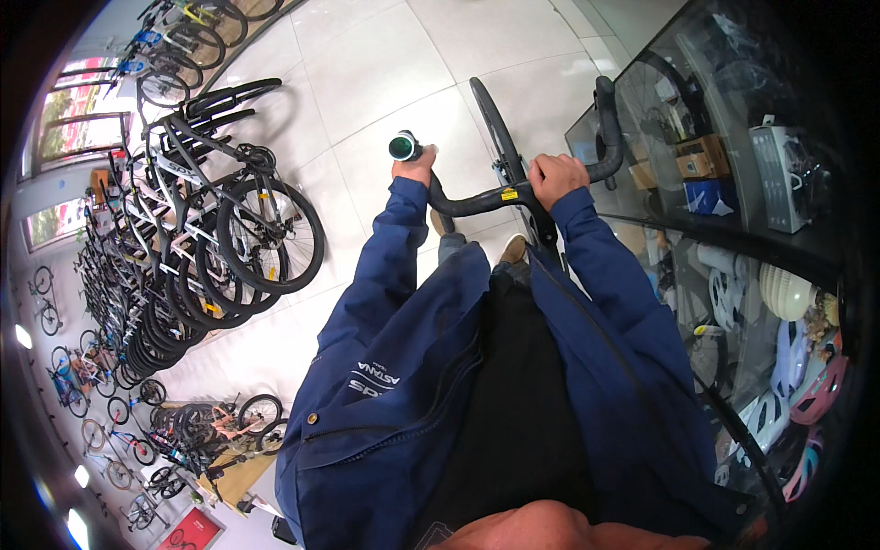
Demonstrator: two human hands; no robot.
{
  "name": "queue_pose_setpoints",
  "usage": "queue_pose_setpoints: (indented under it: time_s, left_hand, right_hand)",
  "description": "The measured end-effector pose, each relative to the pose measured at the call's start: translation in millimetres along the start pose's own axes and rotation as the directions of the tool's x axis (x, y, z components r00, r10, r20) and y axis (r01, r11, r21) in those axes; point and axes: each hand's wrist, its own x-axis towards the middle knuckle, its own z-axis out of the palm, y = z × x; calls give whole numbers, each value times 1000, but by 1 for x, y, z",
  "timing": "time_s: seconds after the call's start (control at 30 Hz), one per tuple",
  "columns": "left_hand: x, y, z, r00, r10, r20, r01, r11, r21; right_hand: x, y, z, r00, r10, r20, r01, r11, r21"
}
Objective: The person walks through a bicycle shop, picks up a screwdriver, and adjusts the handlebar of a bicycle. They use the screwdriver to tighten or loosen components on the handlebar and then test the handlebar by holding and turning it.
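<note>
My left hand (417,165) is closed around a short cylinder (401,147) with a pale rim and a dark green round end facing up. It sits beside the left drop of a black handlebar (477,203); whether it also grips the bar is hidden. My right hand (556,177) lies with curled fingers over the bar, just right of the stem. A small yellow label (510,194) marks the bar's middle. Ahead of the bar stands the bicycle's front wheel (493,124), on the floor between me and a glass case. My shoes show below the bar.
Close on the right stands a glass display case (660,220), with boxes (701,158) and helmets (770,422) inside. A long row of parked bicycles (266,234) fills the left. More bicycles (197,46) stand at the far left, on pale floor tiles (394,55).
</note>
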Motion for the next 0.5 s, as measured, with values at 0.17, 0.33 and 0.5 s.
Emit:
queue_pose_setpoints:
  time_s: [0.17,0.33,0.5]
  left_hand:
    - [-6,8,-2,1000,0,27,0,1000,3]
    - [-6,13,-2,993,-114,40,111,991,71]
    - [-3,9,-3,996,30,81,-22,996,-90]
  right_hand:
    - [0,-1,-3,1000,-9,2,9,1000,-16]
    - [0,-2,-5,1000,4,1,-4,1000,-2]
    - [0,-2,-5,1000,12,9,-12,1000,1]
